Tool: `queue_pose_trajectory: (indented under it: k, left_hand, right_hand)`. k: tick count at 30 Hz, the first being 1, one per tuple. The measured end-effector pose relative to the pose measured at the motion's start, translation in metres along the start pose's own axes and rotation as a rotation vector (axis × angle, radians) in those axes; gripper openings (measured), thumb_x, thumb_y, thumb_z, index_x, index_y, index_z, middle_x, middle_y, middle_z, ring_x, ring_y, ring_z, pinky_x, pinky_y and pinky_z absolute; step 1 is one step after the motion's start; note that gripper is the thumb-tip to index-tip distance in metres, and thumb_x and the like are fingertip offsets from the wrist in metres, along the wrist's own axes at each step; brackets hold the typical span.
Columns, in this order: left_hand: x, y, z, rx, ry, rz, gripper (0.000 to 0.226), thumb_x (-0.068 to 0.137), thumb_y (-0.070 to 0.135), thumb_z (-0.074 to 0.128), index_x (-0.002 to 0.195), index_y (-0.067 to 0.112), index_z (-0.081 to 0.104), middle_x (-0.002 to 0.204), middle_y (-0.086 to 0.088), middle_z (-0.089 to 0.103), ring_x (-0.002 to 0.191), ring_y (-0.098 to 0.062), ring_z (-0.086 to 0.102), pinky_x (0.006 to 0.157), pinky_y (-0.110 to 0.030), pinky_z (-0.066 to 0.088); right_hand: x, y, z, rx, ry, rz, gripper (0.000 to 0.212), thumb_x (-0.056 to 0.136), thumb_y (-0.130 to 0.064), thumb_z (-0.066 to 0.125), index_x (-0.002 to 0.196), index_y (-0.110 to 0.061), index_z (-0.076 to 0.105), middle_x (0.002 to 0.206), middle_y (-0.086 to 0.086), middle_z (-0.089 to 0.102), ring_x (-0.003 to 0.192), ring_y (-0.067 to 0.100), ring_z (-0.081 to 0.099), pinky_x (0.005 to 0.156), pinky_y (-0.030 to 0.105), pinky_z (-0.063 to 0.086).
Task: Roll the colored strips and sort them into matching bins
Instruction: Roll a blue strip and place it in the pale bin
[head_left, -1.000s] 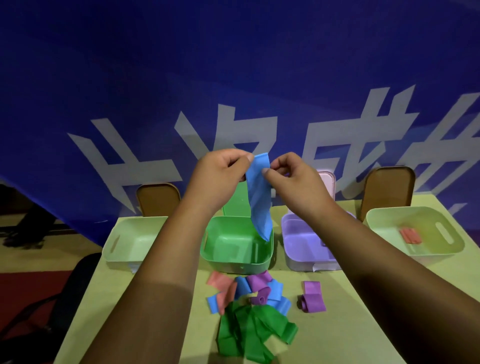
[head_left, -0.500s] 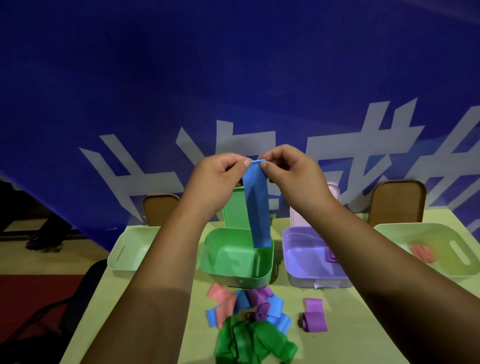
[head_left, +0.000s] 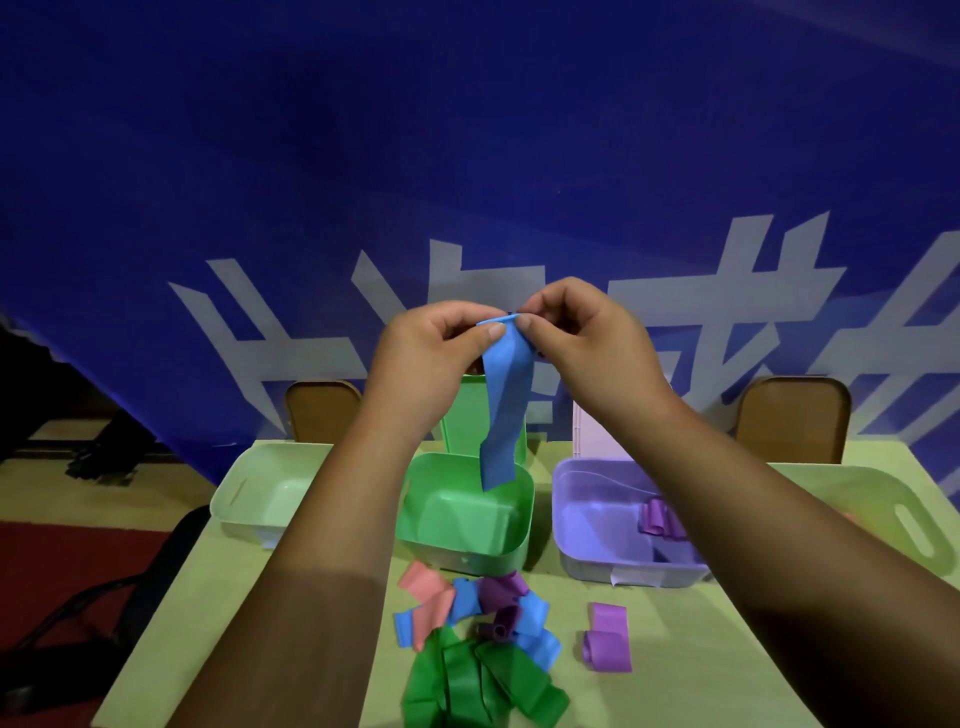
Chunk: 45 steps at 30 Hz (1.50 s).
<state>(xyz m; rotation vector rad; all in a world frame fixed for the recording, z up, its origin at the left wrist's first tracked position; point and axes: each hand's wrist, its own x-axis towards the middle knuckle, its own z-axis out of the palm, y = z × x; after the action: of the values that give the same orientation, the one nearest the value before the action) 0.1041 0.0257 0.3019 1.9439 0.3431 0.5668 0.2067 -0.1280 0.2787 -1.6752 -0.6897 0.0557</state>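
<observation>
A blue strip (head_left: 503, 410) hangs down in the air above the green bin (head_left: 467, 512). My left hand (head_left: 434, 358) and my right hand (head_left: 582, 343) both pinch its top edge, fingertips almost touching. On the table below lies a pile of loose strips: green strips (head_left: 478, 680), blue strips (head_left: 535, 631), a pink strip (head_left: 426, 590) and purple strips (head_left: 501, 590). A separate purple strip (head_left: 608, 644) lies to the right of the pile. The purple bin (head_left: 587, 525) holds a rolled purple strip (head_left: 657, 517).
A pale green bin (head_left: 260, 493) stands at the left and another pale green bin (head_left: 898, 514) at the right, partly behind my right forearm. Two brown chair backs (head_left: 322, 410) rise behind the table. A blue banner fills the background.
Both hands stayed raised with the blue strip; the fingertips have closed in on its top edge, and the strip now hangs twisted rather than flat.
</observation>
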Motion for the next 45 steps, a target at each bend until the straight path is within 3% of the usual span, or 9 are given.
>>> queue_pose_trajectory:
  k: [5, 14, 19, 23, 28, 32, 39, 45]
  left_hand:
    - [-0.011, 0.007, 0.004, -0.097, 0.049, -0.045, 0.015, 0.101, 0.015, 0.075, 0.112, 0.01, 0.083, 0.09, 0.0, 0.082, 0.079, -0.003, 0.074, 0.068, -0.017, 0.057]
    - [-0.015, 0.009, 0.002, -0.097, 0.061, -0.061, 0.011, 0.099, 0.016, 0.077, 0.107, 0.016, 0.084, 0.094, -0.003, 0.082, 0.092, -0.021, 0.078, 0.081, -0.032, 0.066]
    - [-0.013, 0.005, 0.0, -0.079, 0.044, -0.067, 0.01, 0.097, 0.015, 0.079, 0.105, 0.019, 0.085, 0.091, 0.0, 0.082, 0.085, -0.01, 0.075, 0.078, -0.026, 0.063]
    - [-0.012, 0.001, -0.005, -0.09, 0.033, -0.069, 0.012, 0.096, 0.013, 0.08, 0.106, 0.017, 0.084, 0.092, -0.002, 0.082, 0.083, -0.009, 0.075, 0.076, -0.025, 0.062]
    - [-0.005, -0.003, -0.01, -0.113, 0.006, -0.086, 0.014, 0.095, 0.007, 0.079, 0.106, 0.013, 0.083, 0.092, -0.003, 0.081, 0.085, -0.012, 0.075, 0.075, -0.025, 0.061]
    - [0.002, -0.006, -0.014, -0.119, -0.011, -0.093, 0.018, 0.094, 0.002, 0.078, 0.11, 0.011, 0.081, 0.096, -0.004, 0.081, 0.088, -0.013, 0.076, 0.079, -0.026, 0.064]
    - [0.019, -0.018, -0.023, -0.226, -0.043, -0.148, 0.024, 0.092, 0.001, 0.081, 0.109, 0.018, 0.081, 0.096, -0.003, 0.082, 0.094, -0.017, 0.079, 0.08, -0.025, 0.061]
    - [0.033, -0.031, -0.032, -0.353, -0.067, -0.193, 0.031, 0.088, -0.007, 0.081, 0.109, 0.017, 0.079, 0.1, -0.007, 0.083, 0.097, -0.019, 0.079, 0.086, -0.029, 0.062]
  right_hand:
    - [-0.005, -0.002, -0.002, 0.022, -0.005, -0.019, 0.008, 0.097, -0.023, 0.076, 0.092, -0.028, 0.072, 0.085, -0.003, 0.075, 0.086, 0.024, 0.072, 0.085, 0.051, 0.061]
    - [-0.011, -0.003, -0.001, 0.055, -0.035, -0.015, 0.005, 0.095, -0.026, 0.075, 0.093, -0.029, 0.071, 0.085, 0.0, 0.073, 0.087, 0.03, 0.07, 0.082, 0.054, 0.06]
    - [-0.011, -0.001, 0.003, 0.1, -0.045, 0.02, 0.005, 0.095, -0.029, 0.077, 0.095, -0.028, 0.072, 0.086, 0.0, 0.074, 0.089, 0.03, 0.072, 0.084, 0.057, 0.061]
    - [-0.009, 0.0, 0.008, 0.144, -0.057, 0.054, 0.005, 0.096, -0.025, 0.077, 0.098, -0.028, 0.074, 0.086, 0.005, 0.074, 0.08, 0.021, 0.07, 0.086, 0.059, 0.061]
    - [-0.006, 0.0, 0.017, 0.198, -0.066, 0.116, 0.014, 0.096, -0.015, 0.075, 0.106, -0.024, 0.076, 0.091, 0.008, 0.075, 0.081, 0.014, 0.068, 0.091, 0.052, 0.061]
    - [0.002, 0.001, 0.025, 0.249, -0.06, 0.184, 0.017, 0.094, -0.007, 0.073, 0.107, -0.018, 0.075, 0.085, 0.004, 0.071, 0.076, 0.012, 0.065, 0.08, 0.04, 0.058]
    - [0.009, 0.002, 0.036, 0.216, -0.049, 0.17, 0.007, 0.097, -0.024, 0.078, 0.101, -0.018, 0.076, 0.082, 0.003, 0.07, 0.076, 0.011, 0.061, 0.079, 0.038, 0.056]
    - [0.023, 0.007, 0.051, 0.242, -0.029, 0.199, 0.008, 0.095, -0.018, 0.081, 0.101, -0.021, 0.076, 0.085, 0.001, 0.072, 0.078, 0.01, 0.063, 0.08, 0.038, 0.056]
